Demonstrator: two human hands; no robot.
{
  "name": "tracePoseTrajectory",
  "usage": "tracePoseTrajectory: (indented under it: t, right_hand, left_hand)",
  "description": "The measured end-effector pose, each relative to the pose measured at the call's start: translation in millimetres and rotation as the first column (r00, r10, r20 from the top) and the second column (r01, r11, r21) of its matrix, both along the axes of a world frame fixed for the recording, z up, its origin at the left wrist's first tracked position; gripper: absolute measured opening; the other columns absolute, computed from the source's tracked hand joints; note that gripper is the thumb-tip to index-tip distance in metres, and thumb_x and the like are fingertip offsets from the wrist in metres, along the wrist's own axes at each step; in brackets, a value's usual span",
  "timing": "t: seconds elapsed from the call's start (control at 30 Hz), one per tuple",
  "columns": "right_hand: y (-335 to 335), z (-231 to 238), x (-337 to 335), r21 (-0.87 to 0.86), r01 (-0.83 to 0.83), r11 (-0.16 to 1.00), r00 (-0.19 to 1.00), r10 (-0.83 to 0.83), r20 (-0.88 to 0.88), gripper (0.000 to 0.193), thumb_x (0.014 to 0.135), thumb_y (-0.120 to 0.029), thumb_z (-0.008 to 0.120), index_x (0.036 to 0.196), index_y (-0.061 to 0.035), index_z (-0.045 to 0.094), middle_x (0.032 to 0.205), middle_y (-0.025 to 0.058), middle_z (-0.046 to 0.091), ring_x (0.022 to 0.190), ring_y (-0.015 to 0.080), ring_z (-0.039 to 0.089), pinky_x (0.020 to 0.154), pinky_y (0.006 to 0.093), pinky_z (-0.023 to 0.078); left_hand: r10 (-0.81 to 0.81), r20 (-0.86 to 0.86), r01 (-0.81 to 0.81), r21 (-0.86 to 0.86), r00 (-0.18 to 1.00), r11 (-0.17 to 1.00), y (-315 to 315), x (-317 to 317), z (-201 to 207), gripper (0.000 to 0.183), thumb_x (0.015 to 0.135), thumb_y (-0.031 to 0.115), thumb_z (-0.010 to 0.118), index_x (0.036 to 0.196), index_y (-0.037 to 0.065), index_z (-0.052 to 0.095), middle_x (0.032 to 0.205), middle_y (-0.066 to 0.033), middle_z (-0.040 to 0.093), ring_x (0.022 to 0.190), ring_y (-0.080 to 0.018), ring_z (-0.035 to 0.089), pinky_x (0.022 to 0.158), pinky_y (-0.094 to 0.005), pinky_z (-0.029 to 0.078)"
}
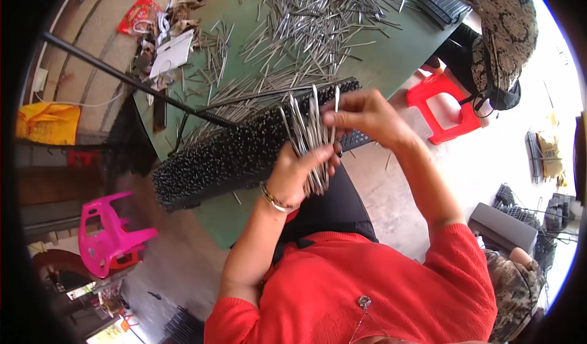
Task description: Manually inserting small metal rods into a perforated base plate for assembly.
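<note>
My left hand (292,174) is closed around a bundle of slim silvery metal pieces (306,127), which stand up out of my grip in a loose fan. At the bundle's right side, my right hand (370,119) pinches one slim metal piece (336,99) between thumb and fingers. Its lower end is close to my left fingers. Just beyond both hands lies a long black rack (217,157), its top dense with small dark, shiny tips. It runs along the table's near edge, and my hands hide part of its right end.
A big heap of similar metal pieces (312,14) covers the far part of the green table (394,47). Paper and scraps (173,52) lie at its left. A black rod (122,75) slants over it. Red (445,115) and pink stools (107,234) flank it; another person (498,26) is far right.
</note>
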State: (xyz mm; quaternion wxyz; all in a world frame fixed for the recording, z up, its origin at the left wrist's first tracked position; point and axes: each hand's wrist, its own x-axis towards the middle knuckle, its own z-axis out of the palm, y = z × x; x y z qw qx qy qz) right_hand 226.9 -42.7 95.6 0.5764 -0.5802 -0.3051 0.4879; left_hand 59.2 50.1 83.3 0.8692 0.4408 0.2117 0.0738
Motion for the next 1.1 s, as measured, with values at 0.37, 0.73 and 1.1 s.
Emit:
tracePoseTrajectory:
  t: [0.37, 0.73, 1.1]
  right_hand:
    - [-57, -60, -62, -0.176, 0.064, 0.982, 0.996, -0.073, -0.047, 0.022, 0.082, -0.019, 0.071, 0.091, 0.0005, 0.068, 0.074, -0.0002, 0.063, 0.062, 0.0059, 0.055, 0.055, 0.0212, 0.043]
    - [-44, -54, -60, -0.061, 0.145, 0.988, 0.986, -0.139, 0.092, 0.017, 0.084, -0.018, 0.068, 0.086, -0.0011, 0.067, 0.075, 0.0006, 0.063, 0.069, 0.0071, 0.055, 0.064, 0.0237, 0.044]
    - [-7, -49, -54, 0.295, 0.357, 0.886, 0.668, -0.463, 0.582, 0.014, 0.082, -0.008, 0.067, 0.093, 0.0, 0.064, 0.072, 0.005, 0.063, 0.067, 0.0073, 0.057, 0.064, 0.0241, 0.046]
  left_hand:
    - [-0.081, -0.095, 0.057, -0.227, 0.992, 0.972, -54, -64, -67, 0.032, 0.086, 0.01, 0.062, 0.116, 0.004, 0.053, 0.097, -0.0077, 0.063, 0.079, -0.0141, 0.062, 0.064, -0.0255, 0.052]
    - [-0.108, -0.071, 0.097, -0.142, 0.992, 0.985, -50, -74, -78, 0.026, 0.086, 0.008, 0.062, 0.11, 0.003, 0.054, 0.091, -0.0061, 0.063, 0.075, -0.0125, 0.061, 0.064, -0.0251, 0.051]
    - [-0.067, -0.081, 0.049, -0.206, 0.995, 0.977, -48, -77, -85, 0.029, 0.087, 0.009, 0.06, 0.114, 0.003, 0.051, 0.098, -0.009, 0.063, 0.078, -0.0142, 0.061, 0.065, -0.0268, 0.051]
